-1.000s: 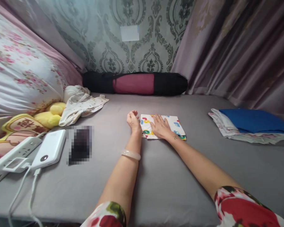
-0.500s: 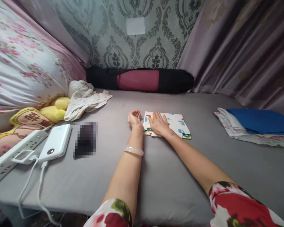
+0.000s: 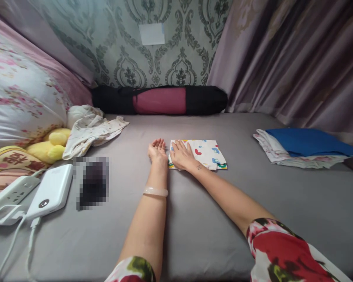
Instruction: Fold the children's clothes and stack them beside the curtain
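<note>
A white folded cloth with red and blue printed shapes lies on the grey bedsheet. Flat on its left part rests my right hand, fingers stretched out, covering some of the print. Beside the cloth's left edge is my left hand, palm turned up and fingers loosely curled, with nothing in it. A pale bangle circles my left wrist. Along the near edge of the cloth, green and yellow bits of its print show under the top layer.
To the right sits a stack of folded fabrics with a blue piece on top. At the left are a white power bank, a power strip, a yellow plush toy and a crumpled cloth. A long black and maroon bag lies against the wall.
The view has shifted, so the things appear farther left. My right hand has slid toward the cloth's left edge, baring more of its middle. My left hand stays beside it.
</note>
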Tool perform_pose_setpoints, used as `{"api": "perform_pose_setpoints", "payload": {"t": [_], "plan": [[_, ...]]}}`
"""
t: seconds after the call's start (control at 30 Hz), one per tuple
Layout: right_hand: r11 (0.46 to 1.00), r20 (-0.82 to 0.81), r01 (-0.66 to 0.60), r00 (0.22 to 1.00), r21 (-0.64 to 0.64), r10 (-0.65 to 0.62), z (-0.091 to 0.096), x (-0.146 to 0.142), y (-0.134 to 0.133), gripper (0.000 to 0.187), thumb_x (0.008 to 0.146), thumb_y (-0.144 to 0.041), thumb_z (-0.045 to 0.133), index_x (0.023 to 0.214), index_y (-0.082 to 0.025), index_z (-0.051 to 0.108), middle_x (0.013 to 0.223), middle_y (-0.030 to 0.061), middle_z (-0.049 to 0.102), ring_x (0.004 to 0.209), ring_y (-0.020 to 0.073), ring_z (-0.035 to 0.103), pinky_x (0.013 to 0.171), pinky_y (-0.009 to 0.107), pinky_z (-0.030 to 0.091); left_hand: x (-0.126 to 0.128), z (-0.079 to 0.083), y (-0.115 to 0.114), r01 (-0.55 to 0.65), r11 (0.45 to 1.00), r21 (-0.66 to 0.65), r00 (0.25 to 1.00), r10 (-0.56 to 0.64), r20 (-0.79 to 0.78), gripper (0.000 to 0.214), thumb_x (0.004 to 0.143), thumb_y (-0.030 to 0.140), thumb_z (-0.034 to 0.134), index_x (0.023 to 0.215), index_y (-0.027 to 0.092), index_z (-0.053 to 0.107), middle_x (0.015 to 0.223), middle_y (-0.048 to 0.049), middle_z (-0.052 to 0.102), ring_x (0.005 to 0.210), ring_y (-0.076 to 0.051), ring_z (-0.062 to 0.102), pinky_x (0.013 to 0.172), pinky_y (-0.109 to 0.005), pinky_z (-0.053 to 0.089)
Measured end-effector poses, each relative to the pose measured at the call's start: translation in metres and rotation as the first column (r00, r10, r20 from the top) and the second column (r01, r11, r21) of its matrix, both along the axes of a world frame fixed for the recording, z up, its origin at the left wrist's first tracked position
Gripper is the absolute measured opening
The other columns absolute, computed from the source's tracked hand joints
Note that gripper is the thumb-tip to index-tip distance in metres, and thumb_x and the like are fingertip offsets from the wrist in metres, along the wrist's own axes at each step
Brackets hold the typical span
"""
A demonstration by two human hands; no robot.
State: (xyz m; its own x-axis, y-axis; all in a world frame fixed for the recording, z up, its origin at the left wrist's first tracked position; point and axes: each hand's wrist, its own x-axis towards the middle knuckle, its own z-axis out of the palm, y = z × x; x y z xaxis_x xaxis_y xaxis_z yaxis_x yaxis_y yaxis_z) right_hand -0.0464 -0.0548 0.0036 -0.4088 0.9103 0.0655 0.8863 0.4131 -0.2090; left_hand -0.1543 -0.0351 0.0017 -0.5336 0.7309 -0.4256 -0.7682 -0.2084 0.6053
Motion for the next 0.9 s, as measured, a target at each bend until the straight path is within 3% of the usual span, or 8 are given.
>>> {"api": "perform_pose_setpoints", "payload": {"t": [0.27,0.37,0.43,0.53,0.6,0.67,0.77,0.9], "plan": [[0.992,-0.074,-0.023,0.997,-0.122,0.014,0.002,0.005,0.005,0.058,0.098,-0.037,0.020,0.150,-0.011,0.031,0.159,0.0118,0.022,0.147,0.0241,0.014,0.117,0.047,0.010,0.000,-0.005,0.004,0.029,0.999,-0.026,0.993,-0.032,-0.115,0.017,0.087,0.026,0.039,0.077,0.019,0.050,0.093,-0.0089,0.064,0.091,-0.016,0.067,0.082,-0.028,0.050],[0.995,-0.104,0.035,0.994,-0.097,-0.045,0.009,0.023,0.006,0.058,0.099,-0.037,0.018,0.150,-0.011,0.030,0.160,0.0123,0.017,0.148,0.0232,0.011,0.117,0.045,0.011,0.011,-0.005,0.003,0.084,0.996,-0.003,0.931,-0.079,-0.356,0.014,0.086,0.029,0.049,0.078,0.019,0.055,0.087,-0.0064,0.065,0.086,-0.016,0.066,0.079,-0.027,0.049],[0.995,-0.084,0.093,0.992,-0.044,-0.097,0.012,0.042,0.005,0.057,0.099,-0.036,0.022,0.149,-0.010,0.032,0.160,0.0136,0.018,0.148,0.0245,0.011,0.118,0.046,0.010,0.021,-0.006,0.000,0.175,0.984,0.020,0.785,-0.128,-0.606,0.007,0.081,0.025,0.059,0.079,0.019,0.060,0.084,-0.0051,0.065,0.085,-0.017,0.064,0.079,-0.027,0.048],[0.983,-0.078,0.182,0.981,0.038,-0.179,0.014,0.079,0.006,0.052,0.097,-0.030,0.030,0.144,-0.011,0.042,0.155,0.0143,0.031,0.144,0.0255,0.023,0.116,0.044,0.017,0.031,-0.009,-0.006,0.275,0.960,-0.050,0.444,-0.173,-0.879,0.004,0.073,0.017,0.064,0.076,0.021,0.064,0.082,-0.0046,0.064,0.087,-0.020,0.062,0.086,-0.030,0.046],[0.955,-0.139,0.288,0.951,0.066,-0.277,0.015,0.108,0.013,0.047,0.095,-0.026,0.033,0.137,-0.013,0.051,0.144,0.0136,0.048,0.134,0.0235,0.041,0.110,0.036,0.030,0.029,-0.010,-0.009,0.219,0.963,-0.159,0.217,-0.207,-0.954,0.007,0.072,0.016,0.062,0.076,0.022,0.064,0.084,-0.0057,0.063,0.092,-0.023,0.061,0.093,-0.035,0.044],[0.894,-0.229,0.448,0.872,0.012,-0.434,0.015,0.137,0.022,0.042,0.093,-0.021,0.035,0.124,-0.015,0.062,0.126,0.0119,0.063,0.118,0.0211,0.056,0.098,0.030,0.041,0.022,-0.010,-0.012,0.084,0.959,-0.272,0.042,-0.276,-0.960,0.006,0.073,0.020,0.061,0.077,0.023,0.064,0.088,-0.0086,0.062,0.099,-0.028,0.058,0.097,-0.043,0.041],[0.814,-0.277,0.524,0.767,-0.252,-0.579,0.013,0.176,0.035,0.032,0.089,-0.024,0.045,0.105,-0.018,0.072,0.101,0.0069,0.073,0.090,0.0178,0.066,0.071,0.024,0.046,0.008,-0.010,-0.014,-0.094,0.916,-0.390,-0.055,-0.396,-0.917,0.009,0.073,0.031,0.063,0.072,0.022,0.063,0.093,-0.0150,0.061,0.108,-0.037,0.053,0.098,-0.053,0.038],[0.763,-0.239,0.533,0.739,-0.366,-0.630,0.008,0.202,0.042,0.024,0.084,-0.028,0.055,0.088,-0.016,0.075,0.076,0.0036,0.072,0.065,0.0131,0.062,0.055,0.021,0.038,-0.001,-0.010,-0.015,-0.144,0.882,-0.448,0.020,-0.451,-0.893,0.023,0.066,0.040,0.070,0.055,0.022,0.058,0.089,-0.0179,0.061,0.113,-0.042,0.049,0.099,-0.058,0.035]]}}
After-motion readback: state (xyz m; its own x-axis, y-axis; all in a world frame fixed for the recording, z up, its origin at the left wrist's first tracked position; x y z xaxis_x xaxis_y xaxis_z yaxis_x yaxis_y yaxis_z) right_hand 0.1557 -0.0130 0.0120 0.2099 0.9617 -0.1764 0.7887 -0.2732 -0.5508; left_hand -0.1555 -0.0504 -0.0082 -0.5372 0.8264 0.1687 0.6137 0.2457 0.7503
